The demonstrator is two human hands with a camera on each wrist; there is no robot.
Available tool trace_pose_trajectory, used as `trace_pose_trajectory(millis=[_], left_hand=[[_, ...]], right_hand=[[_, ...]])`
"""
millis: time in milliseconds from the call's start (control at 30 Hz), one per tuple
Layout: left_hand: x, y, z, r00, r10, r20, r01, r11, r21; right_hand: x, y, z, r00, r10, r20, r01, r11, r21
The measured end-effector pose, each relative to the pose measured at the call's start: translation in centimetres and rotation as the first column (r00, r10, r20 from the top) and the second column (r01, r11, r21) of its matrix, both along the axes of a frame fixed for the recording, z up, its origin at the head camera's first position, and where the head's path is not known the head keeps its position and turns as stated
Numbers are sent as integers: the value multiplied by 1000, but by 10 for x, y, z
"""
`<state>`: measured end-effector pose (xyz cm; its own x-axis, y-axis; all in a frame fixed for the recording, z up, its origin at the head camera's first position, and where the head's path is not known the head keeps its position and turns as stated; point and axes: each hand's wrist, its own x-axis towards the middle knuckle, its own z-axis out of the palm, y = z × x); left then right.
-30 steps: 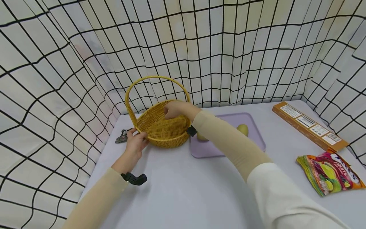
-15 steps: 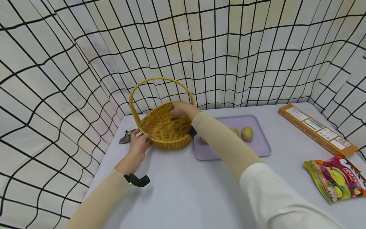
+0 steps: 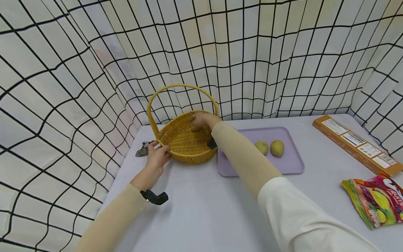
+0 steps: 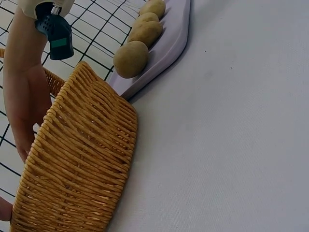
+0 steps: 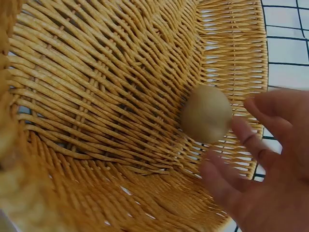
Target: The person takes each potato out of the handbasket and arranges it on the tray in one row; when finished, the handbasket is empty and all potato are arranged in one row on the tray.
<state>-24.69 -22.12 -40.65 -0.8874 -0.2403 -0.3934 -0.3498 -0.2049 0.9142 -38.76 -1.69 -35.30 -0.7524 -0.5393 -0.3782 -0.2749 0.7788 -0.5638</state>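
Observation:
A yellow wicker basket (image 3: 189, 140) with a tall arched handle stands at the back left of the table, tilted toward me. My left hand (image 3: 156, 156) grips its left rim, thumb over the edge. Inside the basket, my right hand (image 3: 203, 121) reaches in over the right side. The right wrist view shows a potato (image 5: 206, 114) against the woven wall, with the fingers of that hand spread right beside it. More potatoes (image 3: 277, 148) lie on a lilac tray (image 3: 291, 168) to the right of the basket, partly hidden by my right forearm.
A small dark packet (image 3: 143, 149) lies behind my left hand. On the right are a long orange-brown box (image 3: 355, 143) and a colourful fruit candy bag (image 3: 376, 201). Black netting over white cloth (image 3: 239, 70) encloses the table's back and sides.
The head view has swung a little left. My right hand has loosened inside the basket, and its forearm now uncovers two potatoes on the tray. My left hand keeps its grip on the rim.

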Motion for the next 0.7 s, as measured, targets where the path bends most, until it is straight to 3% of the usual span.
trace_pose_trajectory(millis=[100,167,267,400,567,700], left_hand=[[0,1,0,1000,-1,0,1,1000,-5],[0,1,-1,1000,2,2,-1,1000,-7],[0,0,-1,1000,4,2,-4,1000,-11],[0,-1,-2,1000,4,3,-4,1000,-18],[0,0,-2,1000,4,0,-4,1000,-12],[0,1,-1,1000,4,0,-4,1000,-2]], right_hand=[[2,0,0,998,-36,-55,35,999,-16],[4,0,0,998,-34,-45,34,999,10],[9,-1,-2,996,1,94,-5,999,38],[16,-4,-1,952,27,303,-38,999,29],[22,-7,7,943,78,323,-107,991,74],[26,-5,11,932,70,354,-105,991,80]])
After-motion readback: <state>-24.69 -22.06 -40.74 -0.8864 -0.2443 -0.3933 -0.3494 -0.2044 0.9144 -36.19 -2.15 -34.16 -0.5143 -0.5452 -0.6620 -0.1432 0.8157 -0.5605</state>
